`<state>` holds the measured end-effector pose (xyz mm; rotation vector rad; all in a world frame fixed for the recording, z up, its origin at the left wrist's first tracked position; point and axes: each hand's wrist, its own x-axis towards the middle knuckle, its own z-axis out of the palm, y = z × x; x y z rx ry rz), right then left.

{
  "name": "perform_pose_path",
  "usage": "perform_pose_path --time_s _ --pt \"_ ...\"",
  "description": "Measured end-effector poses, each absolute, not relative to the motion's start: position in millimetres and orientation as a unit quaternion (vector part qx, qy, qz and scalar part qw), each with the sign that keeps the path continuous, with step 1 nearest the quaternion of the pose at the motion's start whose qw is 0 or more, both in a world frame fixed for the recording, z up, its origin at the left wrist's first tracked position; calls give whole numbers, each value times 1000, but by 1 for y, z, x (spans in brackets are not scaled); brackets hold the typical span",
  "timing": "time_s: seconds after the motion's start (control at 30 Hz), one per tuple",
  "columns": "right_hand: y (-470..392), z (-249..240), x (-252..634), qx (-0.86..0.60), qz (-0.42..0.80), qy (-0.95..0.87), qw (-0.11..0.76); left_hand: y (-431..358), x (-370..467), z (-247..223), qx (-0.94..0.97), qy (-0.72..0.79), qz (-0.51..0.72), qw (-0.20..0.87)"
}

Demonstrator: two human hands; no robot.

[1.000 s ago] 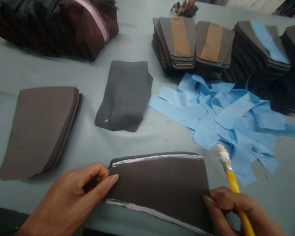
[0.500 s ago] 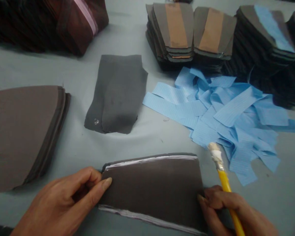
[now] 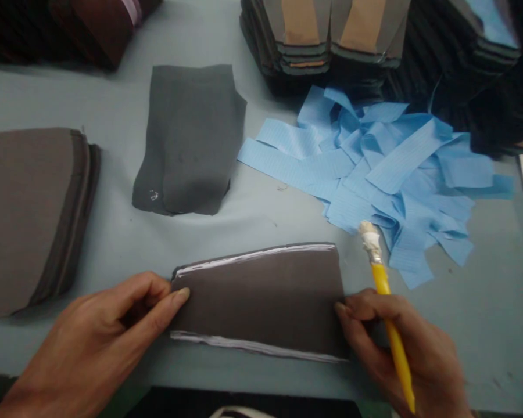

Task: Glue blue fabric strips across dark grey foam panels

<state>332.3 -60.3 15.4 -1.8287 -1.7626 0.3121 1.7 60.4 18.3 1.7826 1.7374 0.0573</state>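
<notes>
A dark brown fabric piece (image 3: 261, 299) lies at the front of the table, with white strips along its upper and lower edges. The thumb and fingers of my left hand (image 3: 108, 331) pinch its left end. My right hand (image 3: 405, 342) grips its right end between thumb and forefinger. That same hand also holds a yellow brush (image 3: 387, 307), whose white-coated tip points up and away, close to a heap of light blue strips (image 3: 401, 168).
A stack of brown pieces (image 3: 30, 203) sits on the left. Dark grey pieces (image 3: 194, 139) lie behind the middle. Banded dark stacks (image 3: 305, 52) stand at the back right, a dark red bundle (image 3: 91, 29) at the back left.
The view has shifted, so the table's contents appear higher and slightly further left, and the front edge shows. Both hands still hold the fabric piece, with the brush still in my right hand.
</notes>
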Motion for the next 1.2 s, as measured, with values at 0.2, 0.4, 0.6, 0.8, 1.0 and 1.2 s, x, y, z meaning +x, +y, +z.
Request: perform_pose_path --time_s 0.2,0.4,0.6,0.8,1.0,1.2 --pt "-60 14 332 -686 123 -643 317 62 9 25 705 616 35 351" --pt "-65 7 329 -710 134 -600 343 65 21 36 699 628 36 341" --pt "-65 5 326 -734 127 -565 354 61 22 33 705 620 73 338" --pt "-66 3 325 -741 139 -542 372 57 19 27 720 600 97 335" --pt "-69 -2 328 -750 125 -528 379 57 20 27 711 601 113 348" --pt "-70 1 327 -757 118 -526 370 56 21 29 709 601 121 348"
